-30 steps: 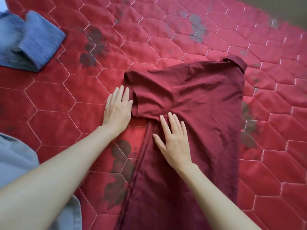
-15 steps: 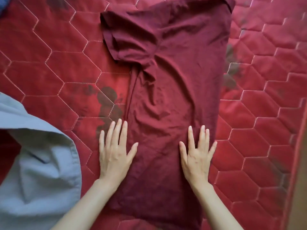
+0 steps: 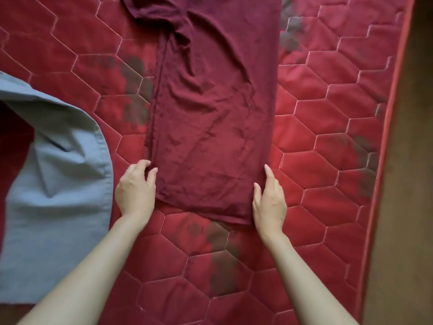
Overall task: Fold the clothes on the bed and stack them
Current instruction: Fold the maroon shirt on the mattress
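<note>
A maroon shirt (image 3: 210, 127) lies lengthwise on the bed, folded into a long narrow strip, with its sleeve end running out of the top of the view. My left hand (image 3: 136, 188) is at the strip's lower left edge, fingers curled and thumb on the cloth, pinching that edge. At the lower right corner, my right hand (image 3: 269, 202) has its thumb on top of the fabric and a finger along the edge, pinching it. The hem lies flat on the bed between my hands.
A light blue shirt (image 3: 54, 195) lies spread at the left, beside my left forearm. The red quilted bedspread (image 3: 328, 160) with dark flower prints covers the bed. Its piped right edge (image 3: 384, 146) borders a brown floor.
My hands slid from lying flat on the shirt's middle down and outward to its lower edges and took hold there. The view tilted down, so the collar end left the frame.
</note>
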The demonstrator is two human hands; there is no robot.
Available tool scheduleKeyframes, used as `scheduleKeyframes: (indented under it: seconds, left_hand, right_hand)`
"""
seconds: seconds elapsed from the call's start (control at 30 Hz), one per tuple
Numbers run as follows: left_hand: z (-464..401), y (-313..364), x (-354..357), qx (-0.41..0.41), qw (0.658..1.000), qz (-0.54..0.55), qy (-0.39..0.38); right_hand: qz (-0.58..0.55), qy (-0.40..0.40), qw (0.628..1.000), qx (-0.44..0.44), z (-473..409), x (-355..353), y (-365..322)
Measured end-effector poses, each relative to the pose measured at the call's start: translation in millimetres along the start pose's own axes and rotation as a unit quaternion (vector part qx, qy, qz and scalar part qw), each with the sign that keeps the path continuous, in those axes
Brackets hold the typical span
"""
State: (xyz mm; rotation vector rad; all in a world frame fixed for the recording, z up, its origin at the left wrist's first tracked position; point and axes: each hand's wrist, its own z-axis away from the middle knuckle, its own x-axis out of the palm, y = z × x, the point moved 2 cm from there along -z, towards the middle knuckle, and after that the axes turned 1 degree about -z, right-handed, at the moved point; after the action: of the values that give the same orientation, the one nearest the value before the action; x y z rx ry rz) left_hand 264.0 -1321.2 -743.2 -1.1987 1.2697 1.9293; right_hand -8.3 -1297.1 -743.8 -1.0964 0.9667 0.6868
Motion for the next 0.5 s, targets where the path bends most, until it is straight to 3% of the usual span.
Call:
scheduleKeyframes:
  seconds: [0.2, 0.5]
  left_hand:
    - [30.2, -20.9, -3.5, -0.054, 0.995, 0.085, -0.013]
    - [152.8, -67.5, -5.7, -0.082, 0.992, 0.084, -0.052]
  right_hand:
    - [-0.086, -0.015, 0.996, -0.005, 23.1, -3.9, 13.7]
    - [-0.075, -0.050, 0.996, -0.015, 132.1, -14.9, 67.6]
